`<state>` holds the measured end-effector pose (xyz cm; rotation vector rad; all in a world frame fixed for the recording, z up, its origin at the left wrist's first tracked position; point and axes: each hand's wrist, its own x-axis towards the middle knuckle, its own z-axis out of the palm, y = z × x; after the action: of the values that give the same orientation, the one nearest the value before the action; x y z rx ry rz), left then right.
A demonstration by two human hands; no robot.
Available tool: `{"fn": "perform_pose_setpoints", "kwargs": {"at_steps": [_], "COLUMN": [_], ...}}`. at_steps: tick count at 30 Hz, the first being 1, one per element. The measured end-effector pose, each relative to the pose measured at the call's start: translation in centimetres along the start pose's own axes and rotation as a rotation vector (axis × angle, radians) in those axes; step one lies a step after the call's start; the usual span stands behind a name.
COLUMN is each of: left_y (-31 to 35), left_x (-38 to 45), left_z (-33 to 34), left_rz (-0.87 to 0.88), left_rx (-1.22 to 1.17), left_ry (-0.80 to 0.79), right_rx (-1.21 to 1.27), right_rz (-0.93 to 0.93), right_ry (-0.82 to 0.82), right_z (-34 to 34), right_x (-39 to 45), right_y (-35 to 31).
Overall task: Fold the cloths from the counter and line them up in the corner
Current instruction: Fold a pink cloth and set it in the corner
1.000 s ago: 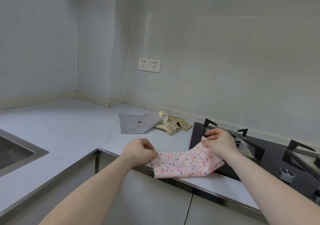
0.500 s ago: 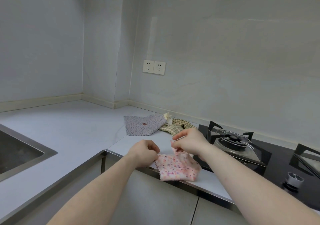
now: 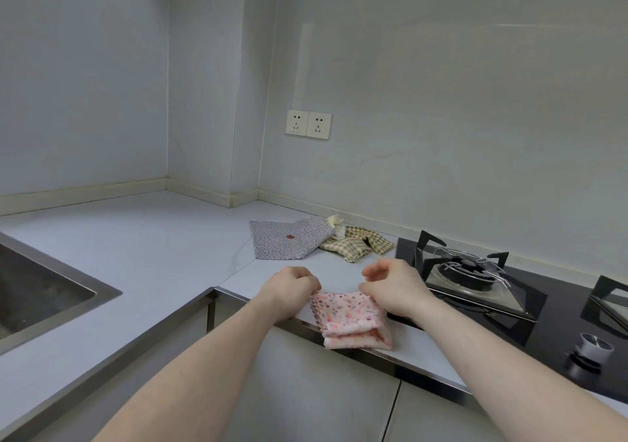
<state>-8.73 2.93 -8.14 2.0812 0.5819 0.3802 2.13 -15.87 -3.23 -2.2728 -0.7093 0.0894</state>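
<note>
A pink floral cloth point(image 3: 350, 321) lies folded into a small thick square at the counter's front edge, just left of the stove. My left hand point(image 3: 292, 288) pinches its left edge with curled fingers. Over the cloth's far right part sits my right hand point(image 3: 390, 288), its fingers loosely curled, the lower ones touching the fabric and the index lifted. Farther back lie a flat grey dotted cloth point(image 3: 285, 241) with a reddish spot and a crumpled green checked cloth point(image 3: 353, 246). The wall corner point(image 3: 231, 200) is beyond them.
A black gas stove point(image 3: 469, 271) with pan supports and a knob point(image 3: 593, 350) fills the right side. A steel sink point(image 3: 34, 288) is set into the counter at left. Two wall sockets point(image 3: 307, 124) are above the cloths. A small cream object point(image 3: 334, 224) lies by the checked cloth.
My right hand carried the cloth's right end over to the left, folding the long strip into a small square, then loosened its pinch. My left hand stayed at the left edge.
</note>
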Motion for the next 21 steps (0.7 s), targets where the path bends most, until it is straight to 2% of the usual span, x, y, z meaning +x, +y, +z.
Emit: {"fn": "perform_pose_setpoints", "kwargs": {"at_steps": [3, 6, 9, 12, 16, 21], "left_y": [0.0, -0.1, -0.1, 0.0, 0.0, -0.3], "left_x": [0.0, -0.1, -0.1, -0.1, -0.4, -0.2], "left_z": [0.2, 0.5, 0.6, 0.2, -0.1, 0.0], "left_rz": [-0.002, 0.052, 0.081, 0.021, 0.027, 0.052], "left_rx": [0.053, 0.164, 0.294, 0.178, -0.012, -0.087], "left_ry": [-0.019, -0.039, -0.042, -0.083, -0.101, -0.019], "right_rx": [-0.058, 0.038, 0.117, 0.122, 0.156, 0.264], "right_rz": [0.074, 0.195, 0.242, 0.255, 0.293, 0.258], "right_ry": [-0.032, -0.158, -0.212, -0.256, -0.279, -0.233], "right_z": [-0.9, -1.1, -0.7, -0.4, 0.0, 0.9], "right_x": [0.3, -0.1, -0.4, -0.6, -0.4, 0.0], "right_y": [1.6, 2.0, 1.7, 1.1, 0.7, 1.1]}}
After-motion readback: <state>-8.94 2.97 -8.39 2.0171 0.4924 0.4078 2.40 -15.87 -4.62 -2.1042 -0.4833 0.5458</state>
